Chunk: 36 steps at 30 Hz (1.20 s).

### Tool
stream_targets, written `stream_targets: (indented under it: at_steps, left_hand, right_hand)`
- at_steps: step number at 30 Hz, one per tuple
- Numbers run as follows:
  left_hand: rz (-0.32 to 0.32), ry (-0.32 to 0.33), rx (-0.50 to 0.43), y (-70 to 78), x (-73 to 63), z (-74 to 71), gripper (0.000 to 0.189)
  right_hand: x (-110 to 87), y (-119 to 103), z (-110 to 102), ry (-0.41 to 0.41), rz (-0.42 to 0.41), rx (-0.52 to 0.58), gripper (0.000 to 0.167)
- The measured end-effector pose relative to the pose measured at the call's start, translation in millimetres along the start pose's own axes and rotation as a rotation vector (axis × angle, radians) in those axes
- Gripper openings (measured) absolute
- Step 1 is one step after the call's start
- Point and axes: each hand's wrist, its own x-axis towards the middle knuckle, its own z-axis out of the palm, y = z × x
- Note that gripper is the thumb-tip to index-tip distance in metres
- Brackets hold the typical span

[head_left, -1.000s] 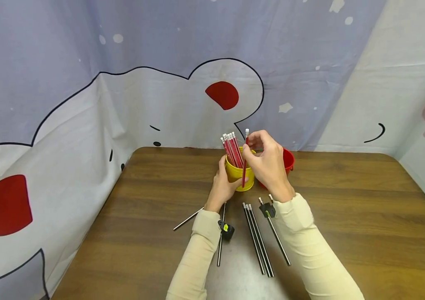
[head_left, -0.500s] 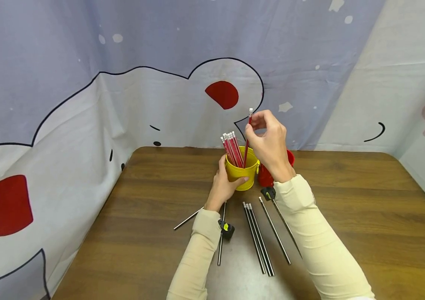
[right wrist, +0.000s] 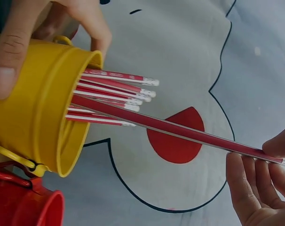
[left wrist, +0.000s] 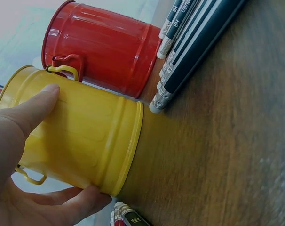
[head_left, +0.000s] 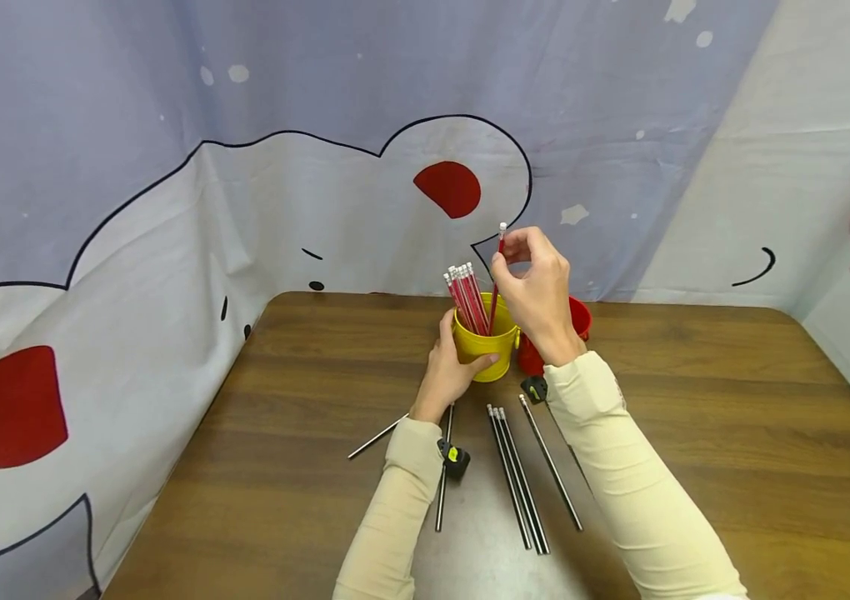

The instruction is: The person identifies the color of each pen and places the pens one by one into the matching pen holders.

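My left hand (head_left: 446,371) grips the side of a small yellow bucket (left wrist: 81,127), thumb on one side and fingers on the other. Several red-and-white pencils (right wrist: 116,89) stand in the bucket with their white eraser ends up. Above the rim, my right hand (head_left: 537,287) pinches one red pencil (right wrist: 180,129) near its eraser end. That pencil slants down, and its lower end is inside the yellow bucket, hidden by the wall.
A red bucket (left wrist: 102,47) stands right beside the yellow one. Several black-and-silver pencils (head_left: 518,479) lie on the wooden table (head_left: 695,433) before the buckets, some partly under my forearms. A patterned cloth (head_left: 365,75) hangs behind the table.
My right hand has risen with the red pencil, whose lower end went from in front of the yellow bucket to inside it. Lately it dipped slightly. The left hand keeps its grip.
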Motion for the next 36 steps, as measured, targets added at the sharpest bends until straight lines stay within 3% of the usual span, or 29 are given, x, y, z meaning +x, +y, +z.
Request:
stream_targets:
  at_steps: [10,27,36]
  left_hand:
    - [-0.010,-0.006,-0.010,1.0,-0.8,-0.6,0.095]
    - [0.028,0.011,0.030,0.6,-0.3,-1.4,0.097]
    - [0.007,-0.004,0.043,1.0,-0.6,-1.5,0.097]
  right_hand:
    - [-11.6,14,9,-0.062,0.017,-0.012,0.012]
    - [-42.4,41,24,-0.147,0.078,-0.001,0.013]
    - [-54.4,50,30,-0.166,0.129,-0.008,0.014]
